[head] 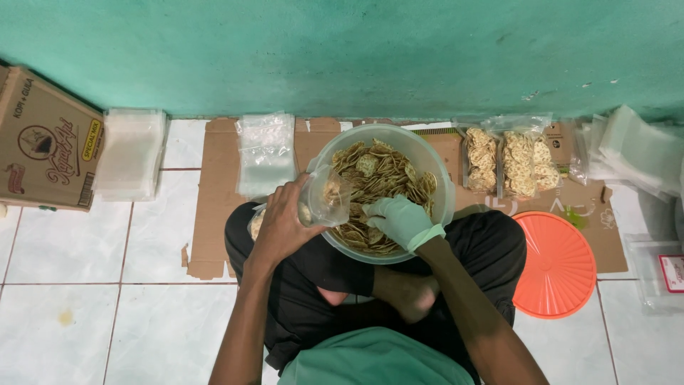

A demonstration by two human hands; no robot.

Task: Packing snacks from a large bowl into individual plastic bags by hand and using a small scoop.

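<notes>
Sitting cross-legged, you grip a small clear bag [324,199] in your bare left hand [279,227] over the clear bowl [438,171] of round crackers [381,171]; your gloved right hand [399,219] pinches crackers. Beyond, filled bags [507,162] lie by the wall.

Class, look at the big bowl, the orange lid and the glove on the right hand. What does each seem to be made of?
Bowl: likely translucent plastic; the crackers show faintly through its wall.
Orange lid: plastic, matte, with moulded radial ribs.
Glove on the right hand: probably thin latex or similar, pale green, snug and smooth.
</notes>
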